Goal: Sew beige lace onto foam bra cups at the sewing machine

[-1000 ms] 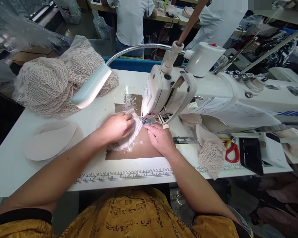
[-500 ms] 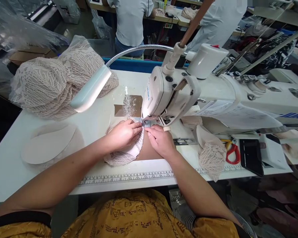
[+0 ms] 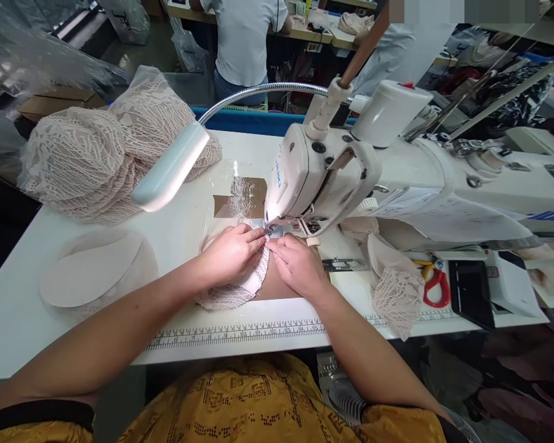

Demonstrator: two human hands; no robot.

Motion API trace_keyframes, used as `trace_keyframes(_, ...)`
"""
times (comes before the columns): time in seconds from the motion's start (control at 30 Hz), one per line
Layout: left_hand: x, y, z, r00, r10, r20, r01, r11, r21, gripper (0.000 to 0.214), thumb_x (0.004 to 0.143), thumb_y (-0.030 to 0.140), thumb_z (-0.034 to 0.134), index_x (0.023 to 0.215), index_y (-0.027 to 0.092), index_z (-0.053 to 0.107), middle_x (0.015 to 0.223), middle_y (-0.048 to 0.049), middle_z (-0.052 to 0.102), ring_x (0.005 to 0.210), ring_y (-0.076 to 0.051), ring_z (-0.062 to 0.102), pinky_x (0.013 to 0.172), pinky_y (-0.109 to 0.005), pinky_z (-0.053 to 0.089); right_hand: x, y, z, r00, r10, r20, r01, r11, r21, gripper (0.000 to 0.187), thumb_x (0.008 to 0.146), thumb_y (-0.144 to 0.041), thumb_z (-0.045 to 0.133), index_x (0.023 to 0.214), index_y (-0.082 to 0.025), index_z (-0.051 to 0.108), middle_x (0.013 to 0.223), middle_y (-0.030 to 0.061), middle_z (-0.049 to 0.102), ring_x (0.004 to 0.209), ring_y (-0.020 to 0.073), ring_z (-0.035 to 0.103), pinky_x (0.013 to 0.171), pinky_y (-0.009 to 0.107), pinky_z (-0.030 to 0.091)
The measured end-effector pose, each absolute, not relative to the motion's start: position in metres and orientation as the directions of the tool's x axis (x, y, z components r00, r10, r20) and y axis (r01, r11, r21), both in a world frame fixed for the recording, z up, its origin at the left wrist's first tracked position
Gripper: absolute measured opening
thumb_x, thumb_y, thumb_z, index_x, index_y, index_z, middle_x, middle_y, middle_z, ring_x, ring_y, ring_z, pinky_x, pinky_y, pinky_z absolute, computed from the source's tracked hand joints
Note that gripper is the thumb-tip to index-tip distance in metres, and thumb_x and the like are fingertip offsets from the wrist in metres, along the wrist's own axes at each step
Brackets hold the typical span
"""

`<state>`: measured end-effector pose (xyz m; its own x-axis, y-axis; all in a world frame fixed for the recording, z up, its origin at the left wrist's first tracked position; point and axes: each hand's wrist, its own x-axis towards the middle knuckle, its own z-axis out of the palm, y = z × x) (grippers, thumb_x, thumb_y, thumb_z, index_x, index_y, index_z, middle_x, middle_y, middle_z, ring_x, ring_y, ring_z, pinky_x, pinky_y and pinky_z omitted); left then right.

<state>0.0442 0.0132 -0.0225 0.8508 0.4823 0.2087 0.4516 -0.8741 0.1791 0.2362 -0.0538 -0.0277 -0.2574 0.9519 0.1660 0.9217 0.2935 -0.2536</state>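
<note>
A pale pink lace cup [image 3: 231, 296] lies under the head of a white sewing machine [image 3: 290, 172]. My left hand [image 3: 233, 252] rests over the cup, its fingers bent and gripping the fabric close to the presser foot [image 3: 268, 229]. Just right of the foot, my right hand [image 3: 300, 261] has its index finger and thumb closed at the cup's edge. The fingers partly hide the fabric and the stitching point. Brown tape [image 3: 281, 284] covers the machine bed beneath my hands.
Stacked lace cups [image 3: 83, 160] sit back left behind a lamp [image 3: 170, 166]. Smooth oval pads [image 3: 92, 271] lie at left. A lace piece [image 3: 398, 301], red-handled scissors [image 3: 437, 289] and a phone [image 3: 471, 294] are at right. A ruler strip [image 3: 240, 333] follows the front edge. Two people are beyond.
My right fingers have shifted slightly, with the index finger now nearer the cup's edge. The left hand keeps nearly the same place; the whole view has shifted a little.
</note>
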Motion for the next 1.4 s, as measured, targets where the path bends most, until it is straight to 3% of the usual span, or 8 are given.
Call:
trace_keyframes(0.4, 0.043, 0.014, -0.02, 0.856, 0.482, 0.189, 0.455, -0.875, 0.167, 0.039, 0.097, 0.026, 0.043, 0.124, 0.008, 0.063, 0.132, -0.0131, 0.061, 0.098, -0.028, 0.056, 0.083, -0.044, 0.051, 0.237, -0.055, -0.029, -0.243, 0.954, 0.175, 0.916, 0.285, -0.282, 0.037, 0.089, -0.014, 0.047, 0.115, -0.023, 0.071, 0.094, 0.0045, 0.069, 0.085, 0.019, 0.059, 0.073, 0.029, 0.042)
trace_keyframes(0.67, 0.036, 0.02, -0.016, 0.888, 0.363, 0.283, 0.299, -0.922, 0.245, 0.032, 0.097, 0.024, 0.042, 0.107, 0.011, 0.07, 0.11, -0.0122, 0.07, 0.092, -0.023, 0.066, 0.079, -0.036, 0.055, 0.241, -0.057, -0.034, -0.263, 0.937, 0.23, 0.888, 0.328, -0.321, 0.037, 0.089, -0.015, 0.047, 0.116, -0.021, 0.07, 0.095, 0.0045, 0.069, 0.084, 0.019, 0.059, 0.072, 0.029, 0.043)
trace_keyframes(1.1, 0.035, 0.022, -0.018, 0.921, 0.336, 0.197, 0.312, -0.939, 0.143, 0.042, 0.092, 0.033, 0.05, 0.122, 0.006, 0.062, 0.13, -0.0156, 0.061, 0.097, -0.027, 0.062, 0.083, -0.04, 0.053, 0.232, -0.056, -0.025, -0.267, 0.951, 0.158, 0.939, 0.294, -0.179, 0.039, 0.091, -0.013, 0.043, 0.12, -0.016, 0.068, 0.096, 0.0083, 0.07, 0.085, 0.0219, 0.059, 0.074, 0.032, 0.043)
trace_keyframes(1.4, 0.037, 0.026, -0.024, 0.913, 0.318, 0.256, 0.302, -0.948, 0.103, 0.036, 0.094, 0.021, 0.047, 0.124, 0.008, 0.061, 0.127, -0.0145, 0.063, 0.097, -0.026, 0.056, 0.081, -0.039, 0.049, 0.227, -0.054, -0.023, -0.241, 0.966, 0.092, 0.96, 0.251, -0.121, 0.041, 0.094, -0.017, 0.038, 0.125, -0.016, 0.065, 0.1, 0.0101, 0.07, 0.087, 0.0236, 0.061, 0.075, 0.033, 0.045)
